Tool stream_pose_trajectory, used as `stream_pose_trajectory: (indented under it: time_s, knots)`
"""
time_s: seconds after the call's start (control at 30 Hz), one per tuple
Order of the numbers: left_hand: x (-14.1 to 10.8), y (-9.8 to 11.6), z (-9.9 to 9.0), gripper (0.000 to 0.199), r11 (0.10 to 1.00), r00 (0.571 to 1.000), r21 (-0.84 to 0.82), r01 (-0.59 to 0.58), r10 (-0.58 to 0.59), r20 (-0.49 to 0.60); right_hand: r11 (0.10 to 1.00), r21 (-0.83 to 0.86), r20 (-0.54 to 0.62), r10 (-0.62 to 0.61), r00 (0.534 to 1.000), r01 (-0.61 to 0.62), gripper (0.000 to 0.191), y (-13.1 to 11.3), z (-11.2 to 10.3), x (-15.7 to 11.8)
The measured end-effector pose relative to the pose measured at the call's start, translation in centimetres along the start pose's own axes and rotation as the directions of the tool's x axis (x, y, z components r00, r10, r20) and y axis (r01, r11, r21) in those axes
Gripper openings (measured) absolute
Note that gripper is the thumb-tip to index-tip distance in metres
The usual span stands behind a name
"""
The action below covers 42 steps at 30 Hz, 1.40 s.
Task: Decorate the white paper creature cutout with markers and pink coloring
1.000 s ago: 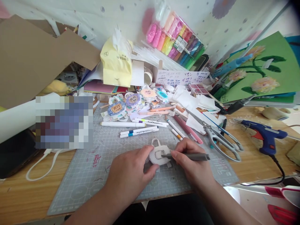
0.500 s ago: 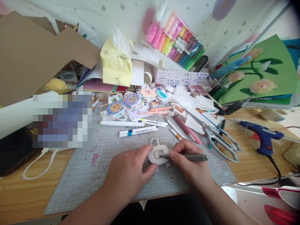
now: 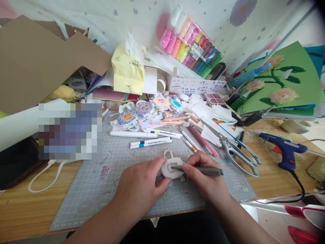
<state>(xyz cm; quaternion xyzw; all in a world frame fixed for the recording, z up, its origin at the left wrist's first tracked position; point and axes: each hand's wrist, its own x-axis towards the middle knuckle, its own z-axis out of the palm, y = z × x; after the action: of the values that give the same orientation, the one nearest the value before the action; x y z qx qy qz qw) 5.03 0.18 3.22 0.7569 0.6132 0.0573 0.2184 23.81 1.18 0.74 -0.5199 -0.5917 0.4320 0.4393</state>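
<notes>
A small white fuzzy craft piece [image 3: 175, 173] with a loop on top lies on the grey cutting mat [image 3: 99, 196]. My left hand [image 3: 142, 179] grips its left side between thumb and fingers. In my right hand [image 3: 204, 173] is a dark grey marker [image 3: 212, 171], held like a pen, its tip on the grey-outlined patch at the piece's centre. Behind my hands lie white markers [image 3: 151, 142] and a longer white marker [image 3: 133, 134]. Further back, several decorated round pieces [image 3: 127, 117] sit in a cluster, in blue, purple, peach and turquoise.
Large scissors [image 3: 238, 152] lie right of the markers, and a blue glue gun [image 3: 286, 149] with a cord rests on the wooden table [image 3: 269, 179]. White paper scraps [image 3: 200, 108] and a yellow tissue pack [image 3: 128, 69] stand behind. A white cable [image 3: 45, 179] loops at left.
The marker tip has shifted slightly left on the white piece. Both hands keep their grips, and the view has moved a little.
</notes>
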Motion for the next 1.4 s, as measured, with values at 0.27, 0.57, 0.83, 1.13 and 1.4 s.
stream_pose_trajectory:
  time_s: [0.27,0.57,0.83,1.13,1.4]
  knots:
    - [-0.20,-0.02,0.14,0.035,1.000,1.000,-0.005,-0.017,0.017,-0.020,1.000,-0.016,-0.006,0.023,1.000,-0.023,0.023,-0.25,0.14,0.02]
    - [-0.23,-0.14,0.21,0.034,0.999,1.000,-0.029,-0.016,0.016,-0.019,1.000,-0.014,0.027,0.024,0.999,-0.024,0.023,-0.20,0.05,-0.06]
    - [-0.25,0.01,0.01,0.033,0.999,1.000,-0.050,-0.009,0.009,0.000,0.999,-0.035,0.015,0.037,0.999,-0.037,0.023,-0.50,0.43,0.11]
    - [-0.07,0.05,0.10,0.033,0.999,1.000,-0.045,-0.007,0.007,0.004,0.994,-0.105,-0.055,0.027,0.998,-0.032,0.023,-0.50,0.60,0.30]
    - [-0.02,-0.05,0.05,0.034,1.000,1.000,-0.015,0.012,-0.012,0.020,0.992,-0.068,-0.178,0.095,0.979,-0.109,0.024,-0.14,0.37,0.14]
